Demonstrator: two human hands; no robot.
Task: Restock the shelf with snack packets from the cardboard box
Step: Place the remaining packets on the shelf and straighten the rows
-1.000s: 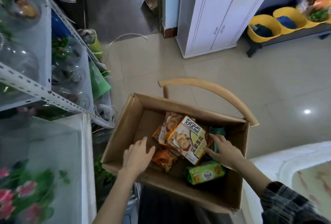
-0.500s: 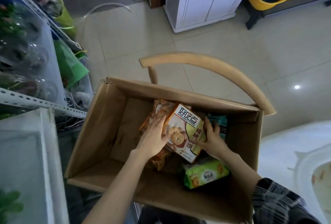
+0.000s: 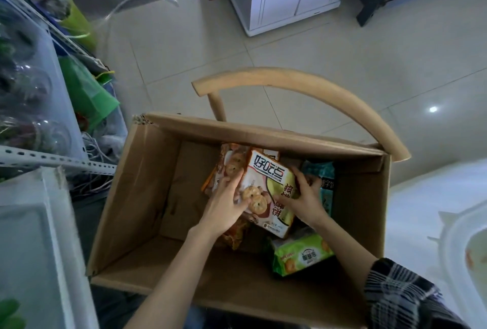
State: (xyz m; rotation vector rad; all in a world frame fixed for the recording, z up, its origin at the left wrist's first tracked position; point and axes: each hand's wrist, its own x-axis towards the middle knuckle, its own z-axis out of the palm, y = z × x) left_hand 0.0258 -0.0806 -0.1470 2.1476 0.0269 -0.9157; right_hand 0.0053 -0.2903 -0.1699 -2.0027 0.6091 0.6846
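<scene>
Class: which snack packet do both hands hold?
The white biscuit packet with the orange top, between left hand and right hand; the green packet lies untouched.

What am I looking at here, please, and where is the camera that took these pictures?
There is no machine here: a person works with bare hands, and the camera is worn on their head, looking forward and down. So the two arms coming in from the bottom edge are the wearer's own. The open cardboard box appears to rest on a wooden chair, whose curved back shows behind it. In the box lie a green packet, a teal packet and an orange packet. The left hand and right hand grip a white biscuit packet by its two sides. The metal shelf stands at the left.
</scene>
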